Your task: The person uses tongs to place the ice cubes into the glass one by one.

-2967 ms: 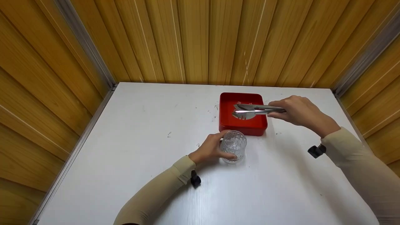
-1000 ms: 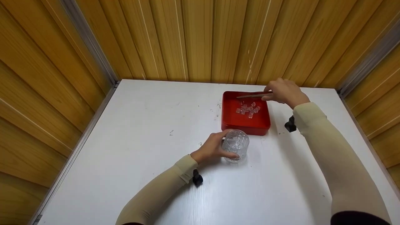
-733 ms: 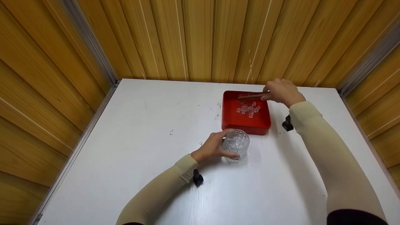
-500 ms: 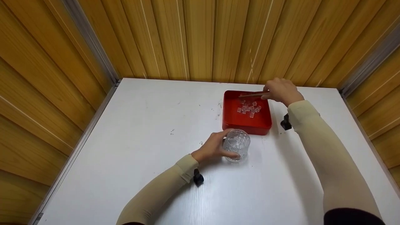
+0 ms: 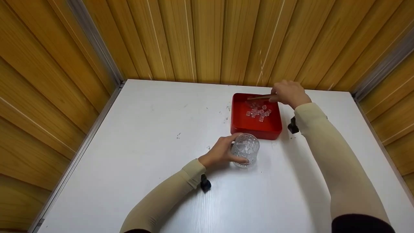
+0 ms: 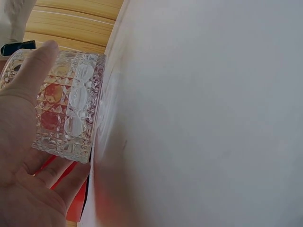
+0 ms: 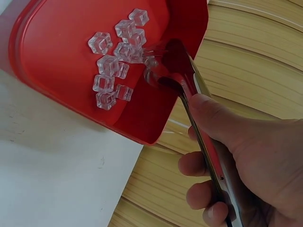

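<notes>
My left hand (image 5: 221,151) grips a clear cut-glass tumbler (image 5: 246,149), its thumb across the near side and the other fingers round the far side. The tumbler stands on the table just in front of a red square tray (image 5: 240,121). Metal serving tongs (image 5: 261,97) are in my right hand (image 5: 288,93), at the tray's back right corner. In the right wrist view, the thumb presses one arm of the tongs and the fingers curl round the other. Their dark tips point down inside the tray, right at the edge of a cluster of clear ice cubes (image 7: 108,65).
The white table (image 5: 129,129) has small dark scuff marks left of the tray. Wood-look panels (image 5: 207,38) rise behind it and on both sides, with grey metal posts at the corners. Each sleeve carries a small black wrist camera (image 5: 205,183).
Since three seconds ago my right hand has swung back and turned, taking the tongs from over the tray's middle to its back edge. The left hand keeps holding the tumbler in place.
</notes>
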The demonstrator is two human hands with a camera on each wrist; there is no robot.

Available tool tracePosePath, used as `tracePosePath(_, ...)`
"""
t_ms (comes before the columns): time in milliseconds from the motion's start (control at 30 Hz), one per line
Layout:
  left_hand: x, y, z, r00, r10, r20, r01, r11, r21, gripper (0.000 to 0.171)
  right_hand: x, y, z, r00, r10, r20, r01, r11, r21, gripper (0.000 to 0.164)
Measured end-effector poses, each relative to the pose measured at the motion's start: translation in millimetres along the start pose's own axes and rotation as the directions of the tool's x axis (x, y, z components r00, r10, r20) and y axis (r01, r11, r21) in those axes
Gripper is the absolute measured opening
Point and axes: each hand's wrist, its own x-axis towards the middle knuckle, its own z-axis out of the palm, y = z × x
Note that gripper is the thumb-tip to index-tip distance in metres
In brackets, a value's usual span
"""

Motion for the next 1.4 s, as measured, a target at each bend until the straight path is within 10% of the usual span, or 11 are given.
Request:
tracePosePath(300,-0.2,-0.1,0.1,0.999,-0.031,0.015,0.031,0.999,-0.016,0.089,9.3,-7.8,2.4,0.999,-0.036,-0.029,0.031,0.99,-0.135,0.021)
tracePosePath(1400,-2.4,1.4,-0.1,1.0,-0.031,0.003,0.031,0.999,-0.03,0.089,8.0,-2.1,8.7,1.0,-0.004,-0.011,0.004,0.998,-0.063,0.02)
